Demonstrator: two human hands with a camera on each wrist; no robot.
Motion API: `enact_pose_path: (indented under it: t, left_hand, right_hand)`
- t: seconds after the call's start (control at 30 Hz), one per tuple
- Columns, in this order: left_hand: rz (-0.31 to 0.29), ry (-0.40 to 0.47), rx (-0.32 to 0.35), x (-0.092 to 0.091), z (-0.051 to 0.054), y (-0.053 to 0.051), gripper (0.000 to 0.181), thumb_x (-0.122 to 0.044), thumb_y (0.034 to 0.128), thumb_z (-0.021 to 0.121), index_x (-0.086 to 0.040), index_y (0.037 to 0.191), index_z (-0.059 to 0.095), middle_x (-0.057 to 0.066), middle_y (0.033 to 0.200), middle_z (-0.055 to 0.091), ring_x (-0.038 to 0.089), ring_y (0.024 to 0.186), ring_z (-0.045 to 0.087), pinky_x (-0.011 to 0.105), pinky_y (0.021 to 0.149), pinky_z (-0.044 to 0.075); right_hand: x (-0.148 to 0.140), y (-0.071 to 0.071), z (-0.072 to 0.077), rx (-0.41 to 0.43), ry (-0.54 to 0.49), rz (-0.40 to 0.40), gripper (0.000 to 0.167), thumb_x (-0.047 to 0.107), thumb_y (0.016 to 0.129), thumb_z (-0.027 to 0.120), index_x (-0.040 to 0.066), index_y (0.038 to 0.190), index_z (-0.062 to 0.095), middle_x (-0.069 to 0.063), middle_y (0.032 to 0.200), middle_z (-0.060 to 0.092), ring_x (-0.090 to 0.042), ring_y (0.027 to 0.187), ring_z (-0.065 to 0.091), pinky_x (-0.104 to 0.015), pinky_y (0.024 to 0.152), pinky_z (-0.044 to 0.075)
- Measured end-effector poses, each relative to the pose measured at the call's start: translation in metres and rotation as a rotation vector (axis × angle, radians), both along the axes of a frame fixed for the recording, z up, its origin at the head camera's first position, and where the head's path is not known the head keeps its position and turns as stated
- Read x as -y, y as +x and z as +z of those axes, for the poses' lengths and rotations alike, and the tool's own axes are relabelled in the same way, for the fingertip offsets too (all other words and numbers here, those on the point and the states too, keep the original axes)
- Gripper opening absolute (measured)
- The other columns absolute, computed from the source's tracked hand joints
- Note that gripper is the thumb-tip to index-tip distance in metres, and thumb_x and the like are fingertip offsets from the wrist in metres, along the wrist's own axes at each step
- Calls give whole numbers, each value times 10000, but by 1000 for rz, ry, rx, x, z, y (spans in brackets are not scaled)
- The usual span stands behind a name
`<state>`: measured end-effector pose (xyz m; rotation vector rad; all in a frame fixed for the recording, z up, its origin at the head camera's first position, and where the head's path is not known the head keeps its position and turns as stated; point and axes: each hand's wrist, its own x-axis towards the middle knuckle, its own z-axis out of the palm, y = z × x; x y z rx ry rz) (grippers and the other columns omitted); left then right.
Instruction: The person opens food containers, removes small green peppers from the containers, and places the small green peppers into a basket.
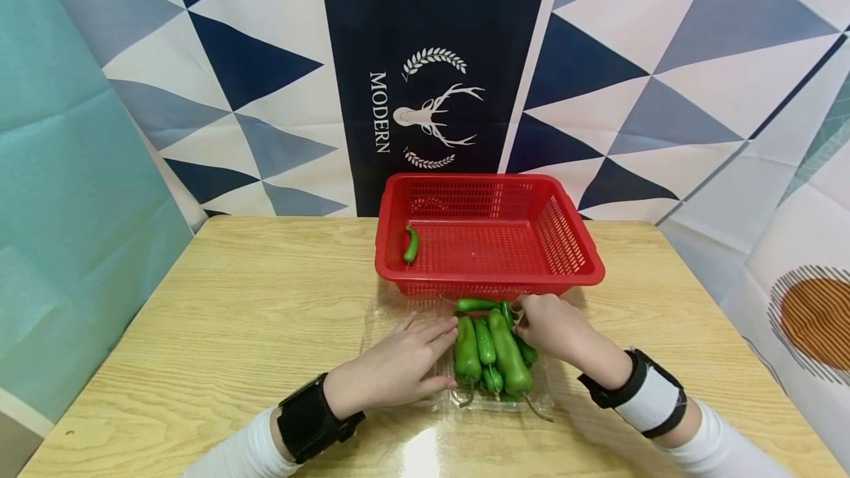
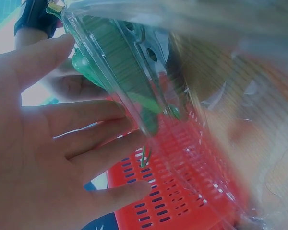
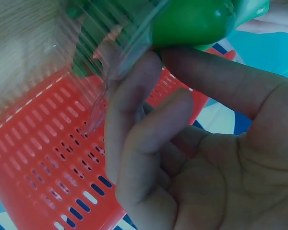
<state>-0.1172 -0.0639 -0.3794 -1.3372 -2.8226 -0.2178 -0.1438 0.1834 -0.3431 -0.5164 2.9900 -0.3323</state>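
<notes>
Clock directions are read from the head view, centred on the clear plastic container (image 1: pixel 543 383).

The container lies on the light wood-grain surface (image 1: pixel 265 301) and holds several green peppers. Two large ones stand out: the left pepper (image 1: pixel 467 351) and the longer right pepper (image 1: pixel 508 354), their stems pointing to 7 and 5 o'clock. Between them sits a narrow, bumpy green pod (image 1: pixel 484 343). A slim green pepper (image 1: pixel 477 305) lies crosswise at 12 o'clock.

The left hand (image 1: pixel 408 361) is at 9 o'clock, fingers extended and slightly parted, thumb spread away. Its fingertips are at the container's side, beside the left pepper; it grips nothing. A clear plastic flap (image 1: pixel 387 321) extends at 9 o'clock, partly beneath this hand.

The right hand (image 1: pixel 553 327) is at 2 o'clock, fingers bent, thumb and index fingertips close together at a small dark green pepper (image 1: pixel 508 313). Whether the pepper is actually pinched cannot be determined.

A red perforated basket (image 1: pixel 490 279) stands at 12 o'clock, just beyond the container; one small curved pepper (image 1: pixel 411 245) lies inside, at the basket's own 9 o'clock. Both wrists carry black bands.
</notes>
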Motion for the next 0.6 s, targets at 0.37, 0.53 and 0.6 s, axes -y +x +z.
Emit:
enact_pose_path:
  t: [0.37, 0.53, 0.6]
  left_hand:
    - [0, 2, -2, 0, 1, 0, 679, -503, 926, 524, -43, 1417, 434, 93, 1499, 384, 241, 1375, 380, 547, 1113, 284]
    - [0, 4, -8, 0, 1, 0, 679, -504, 924, 526, -43, 1415, 437, 93, 1496, 388, 238, 1372, 385, 549, 1108, 290]
    - [-1, 5, -9, 0, 1, 0, 679, -503, 924, 528, -42, 1414, 438, 95, 1496, 388, 239, 1371, 386, 551, 1107, 291]
  right_hand:
    - [-2, 1, -2, 35, -45, 33, 116, 80, 817, 664, 30, 914, 703, -1, 703, 617, -100, 614, 528, -262, 541, 415]
    - [-3, 0, -3, 35, -54, 37, 103, 85, 832, 649, 31, 904, 699, 0, 703, 604, -106, 621, 517, -266, 552, 412]
    - [-3, 0, -4, 31, -58, 33, 114, 91, 838, 650, 13, 917, 680, -16, 730, 622, -118, 648, 552, -281, 567, 441]
